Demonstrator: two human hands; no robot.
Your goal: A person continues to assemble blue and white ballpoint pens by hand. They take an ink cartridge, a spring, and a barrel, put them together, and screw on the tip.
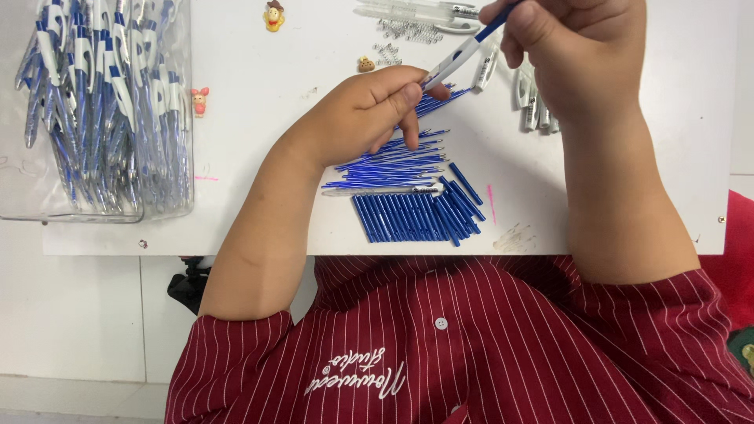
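A slim white-and-blue plastic ballpoint pen (463, 53) slants above the white table, its tip low and left, its blue end high and right. Beneath it, thin blue ink refills (393, 161) lie fanned beside a neat row of short blue plastic tubes (408, 217).

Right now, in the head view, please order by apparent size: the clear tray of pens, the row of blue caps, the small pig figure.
1. Clear tray of pens
2. Row of blue caps
3. Small pig figure
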